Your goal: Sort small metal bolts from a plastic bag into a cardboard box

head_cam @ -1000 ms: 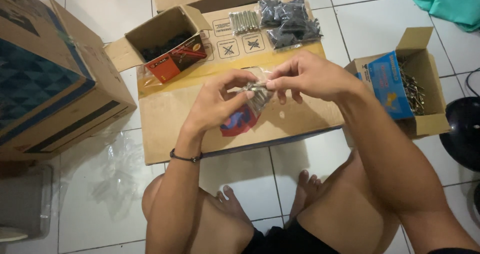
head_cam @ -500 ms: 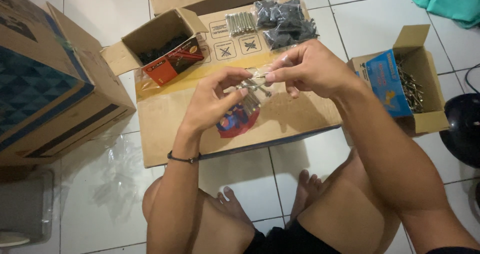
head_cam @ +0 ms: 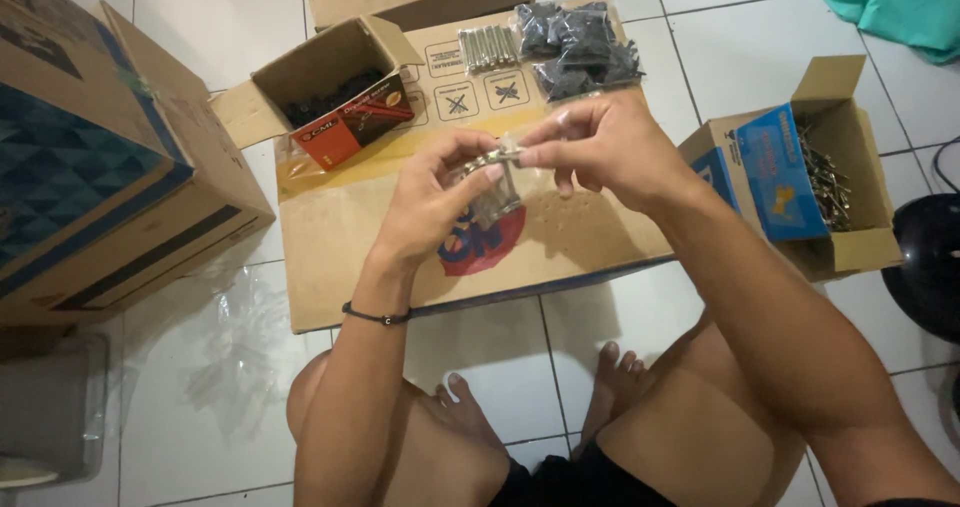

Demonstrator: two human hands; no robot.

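Both hands meet above a flattened cardboard sheet (head_cam: 340, 257) lying on the white tile floor. My left hand (head_cam: 430, 202) holds a small clear plastic bag (head_cam: 497, 199) from below and the side. My right hand (head_cam: 600, 147) pinches metal screws or bolts (head_cam: 495, 157) at the mouth of that bag. A row of similar metal bolts (head_cam: 487, 47) lies at the far edge of the cardboard, beside a pile of small bags with dark parts (head_cam: 580, 47).
An open brown box (head_cam: 330, 87) with dark parts and a red flap stands at the back left. At the right, an open box with a blue side (head_cam: 790, 167) holds loose screws. A large carton (head_cam: 100, 167) stands left, clear plastic (head_cam: 240, 347) lies on the floor, teal cloth (head_cam: 890, 7) top right.
Both hands have stayed together over the cardboard, with the bag and bolts lifted slightly; the right-hand fingers have shifted at the bag's mouth.
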